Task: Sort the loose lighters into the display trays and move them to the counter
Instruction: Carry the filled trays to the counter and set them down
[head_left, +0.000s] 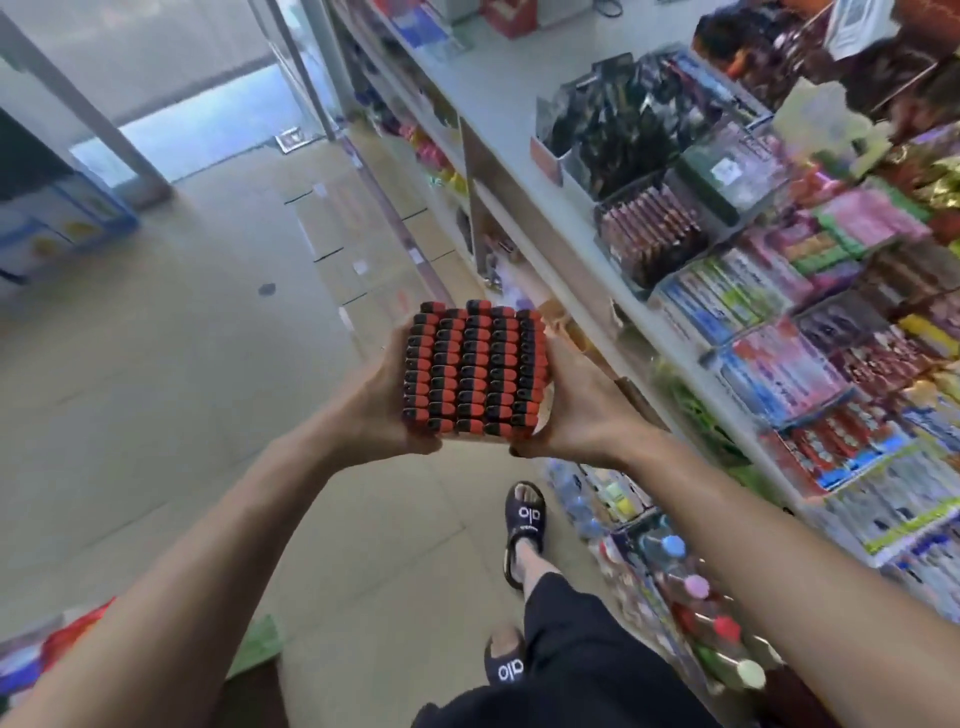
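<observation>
Bright daylight from the glass doorway (171, 98), soft motion blur, perhaps strongest on the shelves (779, 249), edges wide-angle-bowed.

The person's forearms are bare, without sleeves. They wear black shorts (576, 660) and dark slide sandals (524, 525) with white "alo" lettering across the straps.

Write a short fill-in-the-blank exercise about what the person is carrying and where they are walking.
1. The person holds a full tray of lighters with ____ hands, the left hand and the right hand on opposite sides.
2. The tops of the lighters are black and ____.
3. The shelves of packaged goods stand on the person's ____ side.
4. On the feet are dark ____.

Missing words: both; red; right; sandals
</observation>
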